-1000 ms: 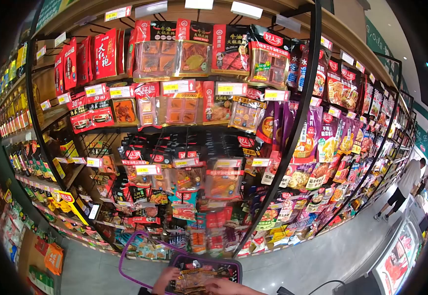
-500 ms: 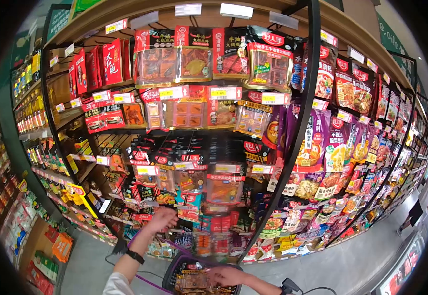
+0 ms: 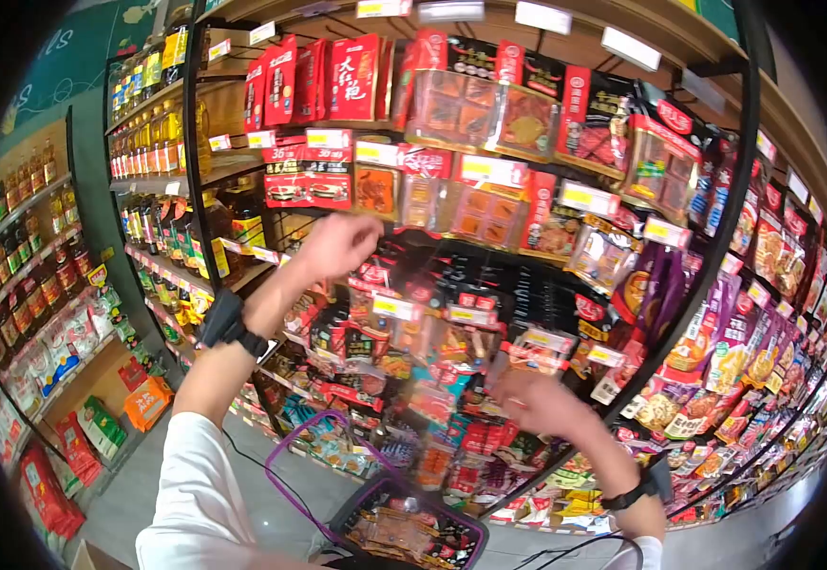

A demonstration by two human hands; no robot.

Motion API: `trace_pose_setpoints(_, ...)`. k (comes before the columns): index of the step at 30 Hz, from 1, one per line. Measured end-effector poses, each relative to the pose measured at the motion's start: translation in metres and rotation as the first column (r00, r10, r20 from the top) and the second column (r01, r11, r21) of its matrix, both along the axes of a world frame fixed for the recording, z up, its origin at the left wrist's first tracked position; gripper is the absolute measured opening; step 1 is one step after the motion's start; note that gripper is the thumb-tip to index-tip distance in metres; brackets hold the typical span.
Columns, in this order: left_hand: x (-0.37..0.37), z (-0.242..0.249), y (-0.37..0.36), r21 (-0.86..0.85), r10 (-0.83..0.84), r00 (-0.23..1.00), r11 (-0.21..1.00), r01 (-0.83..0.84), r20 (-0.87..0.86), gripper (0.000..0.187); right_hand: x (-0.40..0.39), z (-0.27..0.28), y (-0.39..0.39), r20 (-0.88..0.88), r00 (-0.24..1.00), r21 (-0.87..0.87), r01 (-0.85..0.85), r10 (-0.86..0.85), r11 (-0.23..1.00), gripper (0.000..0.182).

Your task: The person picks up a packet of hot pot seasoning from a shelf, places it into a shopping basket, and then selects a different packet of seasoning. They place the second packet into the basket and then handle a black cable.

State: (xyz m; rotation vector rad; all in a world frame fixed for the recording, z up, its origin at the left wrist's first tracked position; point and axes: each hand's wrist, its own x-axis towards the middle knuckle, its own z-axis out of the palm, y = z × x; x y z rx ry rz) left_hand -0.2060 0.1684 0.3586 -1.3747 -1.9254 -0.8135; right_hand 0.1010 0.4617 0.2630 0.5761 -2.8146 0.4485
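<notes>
My left hand (image 3: 339, 249) is raised in front of the rack, its fingers loosely bent and nothing visible in them. It is just below a hanging pack with orange contents (image 3: 376, 192) and above rows of black-topped seasoning packets (image 3: 396, 328). Lower and to the right is my right hand (image 3: 544, 401), smeared by motion, overlapping the hanging packets near a red-and-white labelled packet (image 3: 537, 350). Below both hands stands a dark shopping basket (image 3: 475, 543) with a purple rim and purple handle (image 3: 278, 465). Clear-fronted seasoning packets (image 3: 389, 532) lie inside it.
Red pouches (image 3: 351, 81) hang on the upper hooks. A black rack post (image 3: 708, 294) slopes down at the right, with purple packets (image 3: 698, 332) beyond it. Bottles (image 3: 152, 142) line the left shelves. Dark cables (image 3: 584, 543) run near the basket on the grey floor (image 3: 271, 518).
The view has swung left and closer to the rack. My left hand has risen to the middle rows. My right hand has come up from the basket to the hanging packets.
</notes>
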Motion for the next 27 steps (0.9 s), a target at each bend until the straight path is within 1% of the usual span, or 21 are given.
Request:
trace_pose_setpoints(1, -0.001, 0.021, -0.014, -0.038, 0.078, 0.997, 0.996, -0.078, 0.016, 0.018, -0.015, 0.018, -0.005, -0.092, 0.996, -0.006, -0.005, 0.004, 1.000, 0.014)
trace_pose_setpoints(3, -0.025, 0.049, -0.037, 0.021, 0.115, 0.991, 0.993, -0.114, -0.069, 0.016, -0.041, 0.067, -0.028, -0.196, 0.977, -0.040, 0.080, -0.086, 0.996, 0.015)
trace_pose_setpoints(5, -0.061, 0.076, -0.066, 0.066, 0.149, 0.963, 0.988, -0.137, -0.224, 0.016, -0.068, 0.108, -0.058, -0.276, 0.956, -0.007, 0.102, -0.100, 0.995, 0.013)
trace_pose_setpoints(6, -0.085, 0.087, -0.079, 0.144, 0.161, 0.947, 0.982, -0.125, -0.279, 0.016, -0.084, 0.125, -0.075, -0.336, 0.939, 0.018, 0.089, -0.078, 0.996, 0.012)
trace_pose_setpoints(7, -0.099, 0.100, -0.096, 0.127, 0.189, 0.963, 0.978, -0.166, -0.190, 0.016, -0.101, 0.142, -0.092, -0.392, 0.918, 0.049, 0.080, -0.055, 0.996, 0.012)
trace_pose_setpoints(9, -0.139, 0.121, -0.127, 0.213, 0.246, 0.946, 0.956, -0.201, -0.212, 0.017, -0.138, 0.175, -0.125, -0.434, 0.901, 0.145, 0.073, -0.003, 0.987, 0.011)
trace_pose_setpoints(11, -0.187, 0.137, -0.158, 0.255, 0.314, 0.938, 0.928, -0.271, -0.146, 0.019, -0.176, 0.201, -0.157, -0.485, 0.874, 0.241, 0.100, 0.031, 0.966, 0.013)
trace_pose_setpoints(12, -0.209, 0.143, -0.171, 0.316, 0.389, 0.908, 0.891, -0.327, -0.157, 0.022, -0.191, 0.215, -0.171, -0.484, 0.874, 0.304, 0.133, 0.033, 0.943, 0.013)
trace_pose_setpoints(13, -0.232, 0.148, -0.184, 0.335, 0.425, 0.894, 0.870, -0.362, -0.138, 0.026, -0.206, 0.226, -0.185, -0.478, 0.878, 0.363, 0.166, 0.030, 0.917, 0.014)
trace_pose_setpoints(15, -0.282, 0.156, -0.208, 0.375, 0.481, 0.876, 0.820, -0.433, -0.039, 0.035, -0.238, 0.251, -0.205, -0.476, 0.876, 0.426, 0.154, 0.077, 0.891, 0.016)
trace_pose_setpoints(16, -0.303, 0.166, -0.218, 0.350, 0.512, 0.859, 0.801, -0.486, 0.021, 0.041, -0.254, 0.264, -0.214, -0.485, 0.869, 0.463, 0.157, 0.101, 0.872, 0.016)
trace_pose_setpoints(18, -0.342, 0.169, -0.238, 0.256, 0.571, 0.808, 0.767, -0.589, 0.147, 0.055, -0.284, 0.285, -0.232, -0.480, 0.869, 0.501, 0.158, 0.122, 0.851, 0.017)
trace_pose_setpoints(21, -0.395, 0.183, -0.253, 0.141, 0.568, 0.773, 0.772, -0.619, 0.281, 0.077, -0.330, 0.309, -0.261, -0.517, 0.853, 0.538, 0.252, 0.078, 0.805, 0.018)
trace_pose_setpoints(22, -0.399, 0.188, -0.253, 0.097, 0.567, 0.762, 0.779, -0.619, 0.313, 0.088, -0.347, 0.318, -0.268, -0.543, 0.829, 0.557, 0.235, 0.135, 0.797, 0.019)
trace_pose_setpoints(24, -0.422, 0.191, -0.248, 0.054, 0.577, 0.761, 0.786, -0.616, 0.295, 0.091, -0.390, 0.328, -0.281, -0.575, 0.779, 0.595, 0.186, 0.252, 0.782, 0.022)
trace_pose_setpoints(25, -0.420, 0.197, -0.247, 0.035, 0.587, 0.759, 0.784, -0.620, 0.281, 0.092, -0.412, 0.334, -0.288, -0.596, 0.755, 0.607, 0.203, 0.272, 0.768, 0.023)
trace_pose_setpoints(26, -0.417, 0.200, -0.244, -0.016, 0.561, 0.764, 0.809, -0.587, 0.320, 0.099, -0.433, 0.340, -0.295, -0.618, 0.730, 0.617, 0.219, 0.293, 0.756, 0.023)
trace_pose_setpoints(27, -0.418, 0.203, -0.237, -0.031, 0.580, 0.757, 0.800, -0.600, 0.301, 0.101, -0.452, 0.345, -0.303, -0.638, 0.704, 0.625, 0.235, 0.314, 0.744, 0.024)
